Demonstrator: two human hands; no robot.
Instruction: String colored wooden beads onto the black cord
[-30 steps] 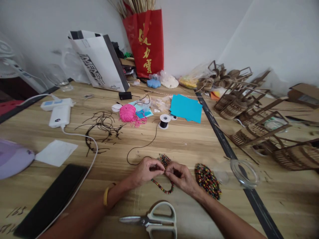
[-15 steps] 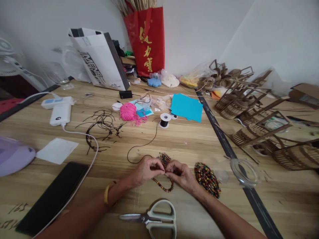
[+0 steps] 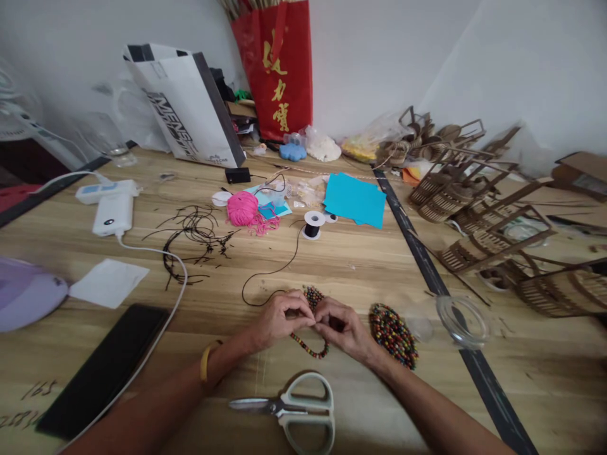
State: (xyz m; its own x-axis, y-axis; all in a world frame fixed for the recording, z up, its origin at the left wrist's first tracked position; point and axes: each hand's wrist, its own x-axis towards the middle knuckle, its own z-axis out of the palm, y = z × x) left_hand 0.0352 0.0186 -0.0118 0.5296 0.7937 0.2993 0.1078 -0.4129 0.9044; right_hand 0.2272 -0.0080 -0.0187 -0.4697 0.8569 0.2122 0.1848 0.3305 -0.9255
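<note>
My left hand and my right hand meet fingertip to fingertip at the lower middle, both pinched. What lies between the fingertips is too small to make out. A strand of coloured beads loops just below them, and a pile of small beads shows behind them. Black cord runs from a spool down to beside my left hand. To the right of my right hand lies a heap of beaded strands. Scissors lie on the table nearer to me.
On the left are a black phone-like slab, a white power bank with a cable, and loose black cords. Pink yarn and blue sheets lie behind. Small woven baskets crowd the right; clear tubing is nearer.
The view has tilted slightly, so most things sit a little higher in the picture. My hands keep the same pinched pose, fingertips together.
</note>
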